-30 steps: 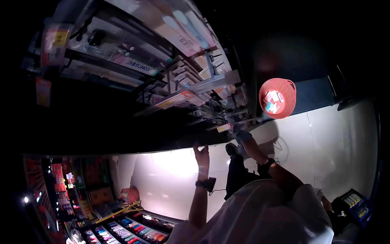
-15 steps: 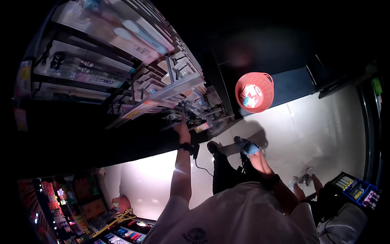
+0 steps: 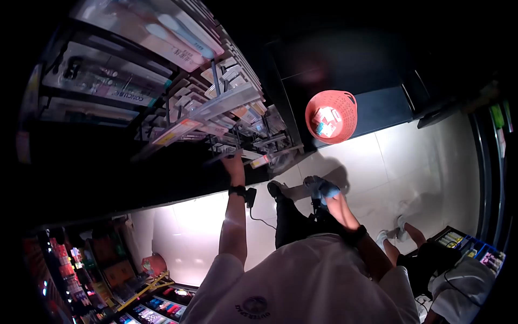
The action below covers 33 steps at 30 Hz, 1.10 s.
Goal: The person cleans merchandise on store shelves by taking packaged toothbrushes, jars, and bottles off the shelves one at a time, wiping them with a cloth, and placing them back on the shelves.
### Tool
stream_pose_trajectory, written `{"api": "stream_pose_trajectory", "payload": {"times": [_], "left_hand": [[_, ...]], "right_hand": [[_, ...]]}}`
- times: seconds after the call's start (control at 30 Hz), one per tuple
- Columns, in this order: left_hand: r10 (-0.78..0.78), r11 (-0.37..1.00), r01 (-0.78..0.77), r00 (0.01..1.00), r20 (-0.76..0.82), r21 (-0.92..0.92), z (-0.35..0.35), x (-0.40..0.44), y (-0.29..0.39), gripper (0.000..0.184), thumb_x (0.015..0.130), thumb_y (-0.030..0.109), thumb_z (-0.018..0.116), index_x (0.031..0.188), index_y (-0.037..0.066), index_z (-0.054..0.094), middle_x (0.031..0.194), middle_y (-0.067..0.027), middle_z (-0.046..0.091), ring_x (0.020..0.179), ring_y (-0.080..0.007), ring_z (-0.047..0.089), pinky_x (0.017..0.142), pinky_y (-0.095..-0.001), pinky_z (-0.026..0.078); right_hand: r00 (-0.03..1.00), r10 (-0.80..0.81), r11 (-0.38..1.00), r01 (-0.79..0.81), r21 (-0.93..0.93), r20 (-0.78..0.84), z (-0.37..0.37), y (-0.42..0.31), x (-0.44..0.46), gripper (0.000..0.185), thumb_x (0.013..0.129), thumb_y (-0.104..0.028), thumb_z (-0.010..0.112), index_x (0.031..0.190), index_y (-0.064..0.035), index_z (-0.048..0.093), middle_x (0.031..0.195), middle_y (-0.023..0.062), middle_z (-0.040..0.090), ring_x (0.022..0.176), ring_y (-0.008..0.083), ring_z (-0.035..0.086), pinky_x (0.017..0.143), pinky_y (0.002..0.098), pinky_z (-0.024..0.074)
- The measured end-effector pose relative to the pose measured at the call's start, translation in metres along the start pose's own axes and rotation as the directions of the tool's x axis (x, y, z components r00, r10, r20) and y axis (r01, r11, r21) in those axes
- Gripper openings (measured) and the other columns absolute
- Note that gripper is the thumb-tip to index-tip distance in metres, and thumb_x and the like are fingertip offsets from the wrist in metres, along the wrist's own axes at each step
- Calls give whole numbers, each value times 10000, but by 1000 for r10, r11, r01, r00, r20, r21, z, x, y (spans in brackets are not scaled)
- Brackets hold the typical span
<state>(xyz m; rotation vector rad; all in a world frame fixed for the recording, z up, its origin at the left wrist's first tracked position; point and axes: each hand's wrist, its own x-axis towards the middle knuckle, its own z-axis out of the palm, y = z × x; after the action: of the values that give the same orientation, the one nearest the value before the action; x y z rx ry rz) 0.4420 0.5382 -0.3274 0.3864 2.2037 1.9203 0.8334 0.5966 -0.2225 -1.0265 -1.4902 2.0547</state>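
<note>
My left hand is raised to the lower hanging packs of the display rack, its fingers bent at a pack's edge; what lies between them is too dark to make out. Lower right of it, my right hand is closed on a blue-grey cloth, which hides the fingertips. Above my left hand, price labels front the rack's clear holders, and rows of small packs hang on hooks. Larger toothbrush-like packs hang at the upper left.
A pink basket holding small boxes stands on a dark ledge. At the lower right is another person beside a blue tray of goods. Lower left are a red basket, a yellow frame and coloured goods.
My left hand has moved up and left from over the floor to the hanging packs. My right hand still holds the cloth. The view has turned, and more of the other person shows.
</note>
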Motion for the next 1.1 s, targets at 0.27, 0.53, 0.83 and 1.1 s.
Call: {"api": "stream_pose_trajectory", "payload": {"times": [0.27, 0.53, 0.83, 1.1], "left_hand": [[-143, 981, 128, 985, 94, 144, -36, -56, 24, 501, 814, 345, 792, 1041, 9, 498, 918, -81, 617, 817, -162, 576, 753, -306, 474], [-292, 873, 222, 951, 99, 435, -59, -135, 60, 591, 754, 437, 817, 995, -2, 504, 859, -123, 621, 772, -225, 607, 722, -355, 497], [-302, 868, 144, 912, 276, 475, -78, -267, 205, 546, 762, 327, 801, 1083, 29, 475, 877, -190, 669, 829, -337, 673, 738, -388, 511], [-106, 888, 78, 994, 35, 453, -89, -268, 221, 574, 731, 289, 795, 1120, 32, 461, 934, -218, 665, 898, -383, 665, 774, -411, 506]], "right_hand": [[926, -374, 892, 374, -253, 49, 6, 22, 10, 305, 871, 24, 536, 1160, 9, 634, 1110, 146, 689, 1064, 229, 641, 916, 332, 483], [847, -433, 776, 524, -351, 308, 21, 13, 19, 276, 909, -96, 537, 1153, 5, 616, 1114, 173, 663, 1056, 195, 631, 893, 354, 480], [833, 166, 715, -471, 517, 528, 75, -78, 30, 483, 992, -367, 549, 1382, -98, 454, 1300, 29, 552, 1185, 165, 530, 1001, 369, 418], [734, -118, 982, 188, -33, 669, 132, -69, -6, 441, 999, -294, 547, 1382, -83, 491, 1222, 2, 607, 1102, 124, 559, 956, 323, 425]]}}
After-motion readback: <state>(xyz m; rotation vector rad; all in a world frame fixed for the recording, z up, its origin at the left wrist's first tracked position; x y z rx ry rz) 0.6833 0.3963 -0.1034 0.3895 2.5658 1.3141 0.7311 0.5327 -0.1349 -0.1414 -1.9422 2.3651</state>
